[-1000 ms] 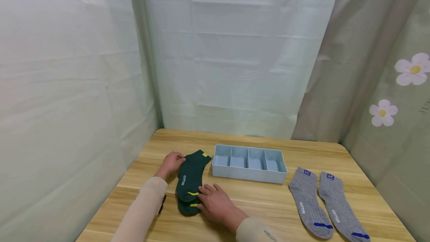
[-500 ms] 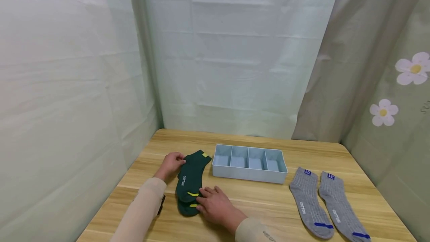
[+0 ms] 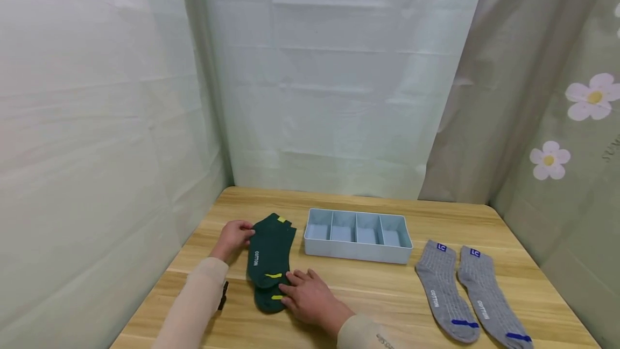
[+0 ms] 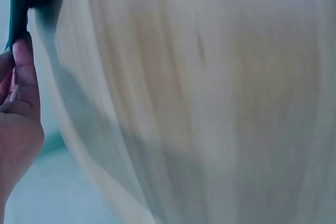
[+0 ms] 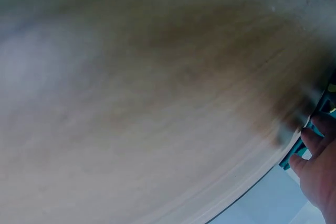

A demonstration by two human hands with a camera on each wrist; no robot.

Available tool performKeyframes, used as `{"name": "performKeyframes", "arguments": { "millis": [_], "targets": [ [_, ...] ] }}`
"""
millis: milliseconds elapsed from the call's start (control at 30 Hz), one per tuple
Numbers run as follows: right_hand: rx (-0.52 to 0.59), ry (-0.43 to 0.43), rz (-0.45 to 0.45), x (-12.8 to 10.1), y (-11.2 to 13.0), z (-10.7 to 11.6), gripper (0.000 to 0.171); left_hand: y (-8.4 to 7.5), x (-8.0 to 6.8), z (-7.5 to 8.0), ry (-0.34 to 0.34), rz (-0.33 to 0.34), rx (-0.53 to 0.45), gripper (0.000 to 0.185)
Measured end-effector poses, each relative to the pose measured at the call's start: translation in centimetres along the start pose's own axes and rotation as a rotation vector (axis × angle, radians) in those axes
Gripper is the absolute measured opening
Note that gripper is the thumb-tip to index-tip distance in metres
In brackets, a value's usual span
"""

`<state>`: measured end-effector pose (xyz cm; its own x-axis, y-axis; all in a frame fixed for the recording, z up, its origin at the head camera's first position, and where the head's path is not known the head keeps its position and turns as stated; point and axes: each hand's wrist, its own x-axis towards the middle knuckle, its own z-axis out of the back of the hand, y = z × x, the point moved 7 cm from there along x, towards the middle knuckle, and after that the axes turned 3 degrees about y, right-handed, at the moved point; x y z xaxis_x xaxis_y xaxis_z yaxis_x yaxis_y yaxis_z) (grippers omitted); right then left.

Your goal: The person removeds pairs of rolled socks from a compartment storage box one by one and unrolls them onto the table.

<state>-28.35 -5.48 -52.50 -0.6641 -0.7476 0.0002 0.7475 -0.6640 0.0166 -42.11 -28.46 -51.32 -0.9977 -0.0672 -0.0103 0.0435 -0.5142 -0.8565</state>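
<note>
Two dark green ankle socks with yellow marks lie partly stacked in the head view. My left hand [image 3: 233, 238] pinches the left edge of the upper green sock [image 3: 266, 255], close to its cuff. In the left wrist view, the thumb and fingers meet at the edge of dark green cloth [image 4: 19, 11]. The lower green sock [image 3: 265, 301] shows at its toe and along the right side; the rest is covered. My right hand [image 3: 312, 298] rests its loosely extended fingers on the lower sock's right edge. Fingertips [image 5: 311, 139] touch the green fabric in the right wrist view.
A light blue tray [image 3: 358, 252] with several compartments stands behind and right of the green socks. Two grey socks, a left one [image 3: 443, 295] and a right one [image 3: 491, 298], lie side by side at the right of the wooden table [image 3: 378, 306]. Curtains surround the table.
My left hand has shifted left, drawing the upper green sock with it, so more of the lower sock shows at the right. The right hand has hardly moved.
</note>
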Motion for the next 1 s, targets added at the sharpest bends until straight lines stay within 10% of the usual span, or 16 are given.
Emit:
{"name": "performKeyframes", "arguments": {
  "millis": [267, 500, 833, 1000],
  "targets": [
    [-0.001, 0.002, 0.004, 0.1, 0.0, -0.3, 0.04, 1.1, -0.4, 3.6, -0.04, 0.041, 0.045, 0.02],
    [0.016, 0.013, 0.0, 0.1, -0.1, -0.5, 0.041, -0.5, -0.9, 3.5, -0.065, -0.158, 0.408, 0.029],
    [0.076, 0.065, -0.007, 0.2, -0.2, -0.7, 0.049, 0.1, -1.8, -1.2, 0.31, -0.062, 0.726, 0.106],
    [0.114, 0.087, -0.02, 0.2, -0.3, -0.6, 0.05, 0.9, -2.9, -1.4, 0.386, -0.074, 0.785, 0.118]
  ]
}}
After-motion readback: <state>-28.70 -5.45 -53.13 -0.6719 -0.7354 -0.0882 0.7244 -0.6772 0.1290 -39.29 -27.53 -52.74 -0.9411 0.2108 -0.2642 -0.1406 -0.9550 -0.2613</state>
